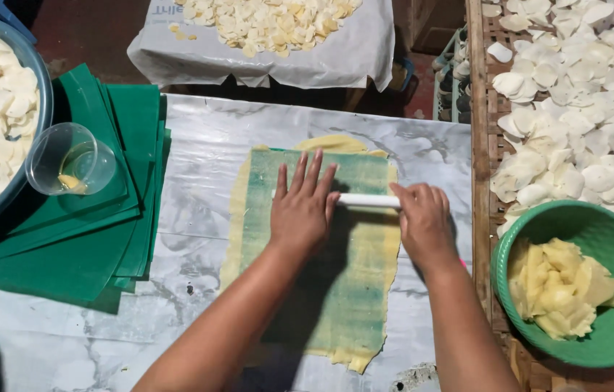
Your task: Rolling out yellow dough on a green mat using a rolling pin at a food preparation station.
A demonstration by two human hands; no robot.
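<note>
Landmark: a thin yellow dough sheet (365,254) lies flat on the marble-patterned table (198,174), under a green plastic film (350,181) that keeps the roller from sticking to the dough.
Roller: a white rolling pin (366,200) lies crosswise on the upper half of the dough sheet, most of it hidden under the hands.
Left hand: the left hand (301,207) presses flat on the pin's left end, fingers spread and straight, gripping nothing, so the palm can push and roll.
Right hand: the right hand (423,221) lies palm down on the pin's right end, fingers curved over it, not closed around it.
Left of the dough: a stack of green plastic sheets (89,225), kept within reach; a clear plastic cup (71,160) with a little yellowish liquid stands on it.
Far left: a blue basin (38,109) of pale slices.
Right of the dough: a green bowl (597,334) holding yellow dough pieces.
Beyond the bowl: a slatted rack (482,145) spread with white round pieces, laid out singly as if to dry.
</note>
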